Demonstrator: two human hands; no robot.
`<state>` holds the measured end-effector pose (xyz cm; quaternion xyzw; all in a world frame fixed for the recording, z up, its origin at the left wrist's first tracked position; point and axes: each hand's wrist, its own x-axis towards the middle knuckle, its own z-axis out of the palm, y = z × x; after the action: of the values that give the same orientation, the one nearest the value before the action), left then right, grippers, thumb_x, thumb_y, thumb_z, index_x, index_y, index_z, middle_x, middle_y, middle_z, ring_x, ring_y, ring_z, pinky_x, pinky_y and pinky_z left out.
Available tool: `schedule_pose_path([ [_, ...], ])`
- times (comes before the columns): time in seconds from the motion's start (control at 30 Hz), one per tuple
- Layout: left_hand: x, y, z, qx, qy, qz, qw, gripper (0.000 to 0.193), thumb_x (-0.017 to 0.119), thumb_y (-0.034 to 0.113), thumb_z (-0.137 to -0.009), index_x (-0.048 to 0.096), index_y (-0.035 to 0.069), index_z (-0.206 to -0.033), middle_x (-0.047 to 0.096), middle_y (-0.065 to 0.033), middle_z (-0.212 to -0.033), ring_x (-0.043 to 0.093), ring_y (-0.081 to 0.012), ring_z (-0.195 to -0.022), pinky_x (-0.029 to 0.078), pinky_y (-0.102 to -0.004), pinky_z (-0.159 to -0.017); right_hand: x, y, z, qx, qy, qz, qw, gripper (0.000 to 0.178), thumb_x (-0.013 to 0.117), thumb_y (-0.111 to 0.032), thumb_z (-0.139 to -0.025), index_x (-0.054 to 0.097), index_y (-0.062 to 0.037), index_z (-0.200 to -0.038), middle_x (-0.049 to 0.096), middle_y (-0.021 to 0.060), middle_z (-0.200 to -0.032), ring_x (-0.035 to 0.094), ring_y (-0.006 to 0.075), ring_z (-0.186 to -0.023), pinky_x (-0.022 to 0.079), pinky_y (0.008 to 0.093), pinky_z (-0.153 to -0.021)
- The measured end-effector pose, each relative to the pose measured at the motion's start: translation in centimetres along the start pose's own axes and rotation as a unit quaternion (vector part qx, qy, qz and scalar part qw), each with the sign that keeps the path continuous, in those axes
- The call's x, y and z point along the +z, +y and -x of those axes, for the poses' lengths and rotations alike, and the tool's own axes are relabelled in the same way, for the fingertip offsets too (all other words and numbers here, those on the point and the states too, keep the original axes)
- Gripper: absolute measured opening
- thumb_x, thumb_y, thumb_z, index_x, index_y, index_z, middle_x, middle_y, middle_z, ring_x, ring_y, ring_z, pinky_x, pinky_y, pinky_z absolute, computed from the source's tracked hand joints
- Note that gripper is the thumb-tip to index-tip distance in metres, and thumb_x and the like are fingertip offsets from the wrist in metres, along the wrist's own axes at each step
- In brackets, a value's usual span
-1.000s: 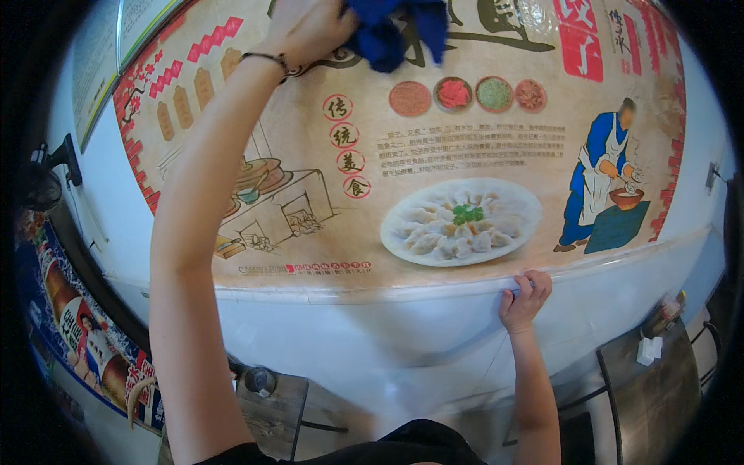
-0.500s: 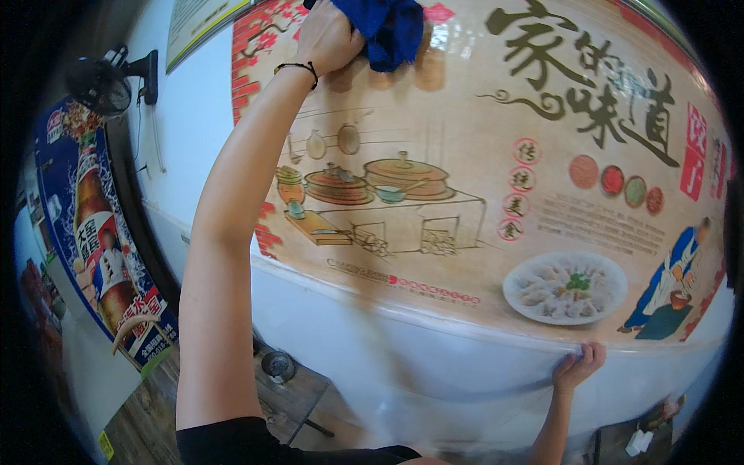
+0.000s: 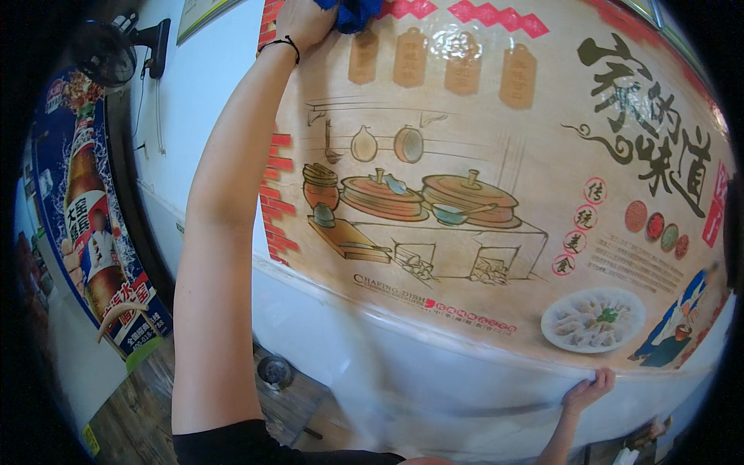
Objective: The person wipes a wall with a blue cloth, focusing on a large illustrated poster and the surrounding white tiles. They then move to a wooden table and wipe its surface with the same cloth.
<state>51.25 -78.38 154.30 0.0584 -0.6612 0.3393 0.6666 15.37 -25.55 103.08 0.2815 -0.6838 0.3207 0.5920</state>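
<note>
Fingers of the left hand [image 3: 304, 22] apparently closed around a bunched blue cloth [image 3: 358, 14], up at the top left of the wall poster [image 3: 542, 139]. Tips cut off past the poster's upper part, so no telling how tight. Cloth right at those fingers, poking out on the right side of the knuckles; pressed to the poster or just off it, can't tell.

Handling-wise, probably super light, soft and floppy, nothing fragile there. Maybe a bit slidey against the poster's glossy face. Best grabbed by the bunched middle imo, palm flat behind, loose corners tucked in.

Dark bracelet [image 3: 288, 48] on the left wrist, over the poster's left edge.

Right hand [image 3: 587, 391] down at the poster's lower right, no cloth there, fingers bent at the white edging [image 3: 465, 350] along the bottom. Touching by the look of it, but can't say if actually gripping or just resting.

Further out: black fan [image 3: 105, 53] left of the poster, blue banner [image 3: 89, 209] with a bottle picture also off to the left, and below the poster's lower left corner a wooden surface [image 3: 298, 407] with a dark round dish [image 3: 275, 372].
</note>
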Motion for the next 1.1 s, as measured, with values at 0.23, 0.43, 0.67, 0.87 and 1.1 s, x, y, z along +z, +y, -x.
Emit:
schedule_pose_path([
  [0.23, 3.4, -6.1, 2.1, -0.037, 0.1, 0.082, 0.991, 0.031, 0.057, 0.025, -0.078, 0.058, 0.0, -0.097, 0.054, -0.0208, -0.104, 0.048, -0.0374, -0.101, 0.036, -0.0434, -0.094, -1.1, -0.4, -0.7, -0.021, 0.013, 0.018, 1.0, 0.043, 0.033, -0.042, -0.096, 0.043, -0.003, -0.112, 0.039, 0.0194, -0.116, 0.037, 0.0341, -0.112, 0.03, 0.0465, -0.096],
  [0.43, 2.9, -9.6, 2.8, -0.11, -0.151, -0.145, 0.972, 0.036, 0.044, 0.031, -0.088, 0.063, 0.005, -0.103, 0.061, -0.023, -0.098, 0.055, -0.0391, -0.097, 0.043, -0.0458, -0.083, -0.2, 0.1, -0.2, -0.025, 0.035, 0.009, 0.999, 0.043, 0.033, -0.043, -0.096, 0.044, -0.0048, -0.111, 0.04, 0.0185, -0.115, 0.039, 0.0335, -0.111, 0.032, 0.0447, -0.094],
  [0.67, 3.3, -10.1, 3.9, -0.047, -0.092, -0.164, 0.981, 0.034, 0.044, 0.007, -0.083, 0.055, 0.003, -0.115, 0.061, -0.0243, -0.086, 0.06, -0.0391, -0.076, 0.045, -0.0481, -0.066, -0.6, -1.3, -1.3, -0.037, 0.034, 0.046, 0.998, 0.038, 0.036, -0.038, -0.094, 0.046, -0.0043, -0.109, 0.046, 0.018, -0.109, 0.042, 0.034, -0.105, 0.033, 0.045, -0.091],
  [0.87, 3.9, -21.6, 9.7, 0.056, -0.139, -0.21, 0.966, 0.027, 0.042, 0.011, -0.09, 0.056, 0.0, -0.11, 0.059, -0.0243, -0.1, 0.057, -0.0356, -0.09, 0.042, -0.0461, -0.076, 0.2, -3.1, -2.3, -0.037, 0.039, 0.024, 0.998, 0.03, 0.043, -0.029, -0.089, 0.046, -0.005, -0.107, 0.046, 0.0178, -0.107, 0.043, 0.0353, -0.103, 0.033, 0.0457, -0.091],
  [1.1, 1.3, -5.8, 17.9, -0.017, -0.031, 0.069, 0.997, 0.051, 0.039, 0.004, -0.085, 0.034, -0.003, -0.135, 0.035, -0.0175, -0.141, 0.031, -0.0306, -0.131, 0.019, -0.0333, -0.11, -1.2, -2.5, -2.1, -0.033, 0.021, 0.04, 0.998, 0.029, 0.043, -0.027, -0.088, 0.045, -0.0061, -0.108, 0.046, 0.0169, -0.106, 0.042, 0.0362, -0.102, 0.032, 0.0481, -0.093],
])
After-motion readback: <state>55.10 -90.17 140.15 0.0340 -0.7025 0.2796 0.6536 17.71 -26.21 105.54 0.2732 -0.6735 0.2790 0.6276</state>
